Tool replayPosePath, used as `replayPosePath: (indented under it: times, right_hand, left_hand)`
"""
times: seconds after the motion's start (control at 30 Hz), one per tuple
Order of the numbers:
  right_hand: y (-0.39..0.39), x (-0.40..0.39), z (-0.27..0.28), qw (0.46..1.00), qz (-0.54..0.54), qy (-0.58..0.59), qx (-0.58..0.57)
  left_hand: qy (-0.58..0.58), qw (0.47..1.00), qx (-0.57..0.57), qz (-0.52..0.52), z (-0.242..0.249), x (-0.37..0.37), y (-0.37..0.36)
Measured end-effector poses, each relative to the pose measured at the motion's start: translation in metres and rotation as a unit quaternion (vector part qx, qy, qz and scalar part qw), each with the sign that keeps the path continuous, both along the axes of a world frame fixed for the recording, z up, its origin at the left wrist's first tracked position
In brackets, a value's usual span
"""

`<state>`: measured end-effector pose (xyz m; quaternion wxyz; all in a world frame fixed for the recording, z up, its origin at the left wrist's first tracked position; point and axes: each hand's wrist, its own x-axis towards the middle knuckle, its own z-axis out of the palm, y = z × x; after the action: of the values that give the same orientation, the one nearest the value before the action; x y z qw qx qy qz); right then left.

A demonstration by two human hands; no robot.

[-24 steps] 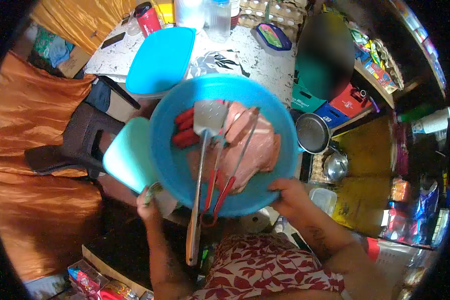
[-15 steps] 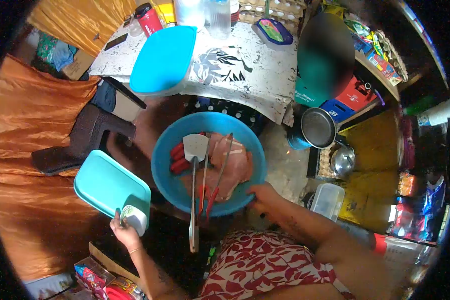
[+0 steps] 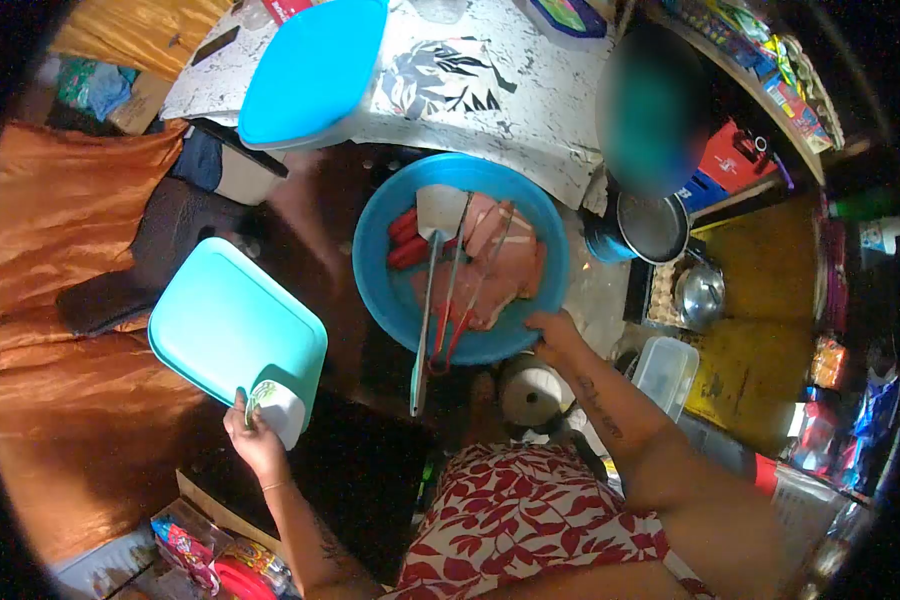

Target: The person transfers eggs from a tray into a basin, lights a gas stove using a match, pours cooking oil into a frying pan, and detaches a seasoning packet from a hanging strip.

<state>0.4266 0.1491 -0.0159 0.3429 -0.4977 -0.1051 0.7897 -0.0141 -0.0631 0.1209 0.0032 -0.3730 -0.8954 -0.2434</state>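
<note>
At the lower left, my left hand (image 3: 254, 432) grips a turquoise lidded container (image 3: 232, 325) together with a small white cup (image 3: 280, 412). My right hand (image 3: 555, 335) is closed on the lower right rim of a blue basin (image 3: 378, 290). Inside the basin lie pale pink raw meat (image 3: 485, 275) and red sausages (image 3: 406, 248). A spatula (image 3: 440, 212) with a long handle rests across the basin, its handle end sticking out over the near rim. Beside it are tongs (image 3: 454, 325) with red handles, lying over the meat.
A table (image 3: 560, 100) with a patterned white cover holds a blue-lidded container (image 3: 315, 70). A dark pan (image 3: 652, 228), a metal lid (image 3: 700, 295) and a clear plastic box (image 3: 665, 375) are at the right. An orange curtain (image 3: 60, 240) hangs at the left.
The basin and my right hand have moved up and to the right in view. A round pale object now shows below the basin. The turquoise container looks larger and sits slightly higher.
</note>
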Motion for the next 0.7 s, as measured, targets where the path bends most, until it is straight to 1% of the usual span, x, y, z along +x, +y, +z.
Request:
replayPosePath:
  times: [0.07, 0.1, 0.17, 0.2, 0.23, 0.3, 0.37, 0.43, 0.5, 0.57, 0.6, 0.67, 0.7]
  right_hand:
    - [-0.023, 0.015, -0.002, 0.998, -0.056, 0.033, -0.014]
    - [-0.035, 0.025, -0.005, 0.997, -0.063, 0.031, -0.018]
    - [-0.059, 0.048, -0.009, 0.999, -0.031, 0.005, -0.019]
    - [-0.069, 0.058, -0.009, 0.999, -0.035, 0.002, -0.019]
    - [-0.081, 0.067, -0.01, 0.997, -0.063, 0.017, -0.032]
    - [-0.103, 0.085, -0.008, 0.993, -0.104, 0.031, -0.05]
    - [-0.122, 0.106, 0.001, 0.99, -0.125, 0.015, -0.059]
    - [-0.137, 0.127, 0.007, 0.989, -0.134, -0.009, -0.057]
    - [-0.151, 0.146, 0.008, 0.989, -0.14, -0.016, -0.051]
    - [-0.165, 0.169, 0.006, 0.986, -0.162, -0.005, -0.038]
    - [-0.171, 0.18, 0.005, 0.986, -0.158, -0.003, -0.042]
    - [-0.185, 0.205, 0.004, 0.991, -0.109, -0.079, -0.015]
    - [-0.194, 0.22, 0.004, 0.991, -0.105, -0.079, -0.021]
  left_hand:
    - [-0.014, 1.0, -0.002, -0.017, -0.003, 0.002, 0.008]
    - [-0.028, 0.999, -0.001, -0.03, -0.004, 0.003, 0.013]
    - [-0.032, 0.998, 0.008, -0.053, -0.003, 0.012, 0.027]
    - [-0.034, 0.997, 0.023, -0.067, -0.002, 0.018, 0.036]
    - [-0.036, 0.997, 0.023, -0.07, -0.004, 0.024, 0.043]
    - [-0.081, 0.993, 0.036, -0.074, -0.005, 0.036, 0.06]
    - [-0.139, 0.983, 0.073, -0.094, -0.005, 0.06, 0.078]
    - [-0.209, 0.957, 0.142, -0.141, -0.028, 0.073, 0.09]
    - [-0.28, 0.937, 0.156, -0.141, -0.041, 0.1, 0.109]
    - [-0.354, 0.919, 0.144, -0.094, -0.051, 0.133, 0.135]
    - [-0.374, 0.911, 0.14, -0.101, -0.062, 0.145, 0.146]
    - [-0.409, 0.893, 0.147, -0.121, -0.09, 0.168, 0.171]
    - [-0.422, 0.883, 0.159, -0.134, -0.104, 0.179, 0.184]
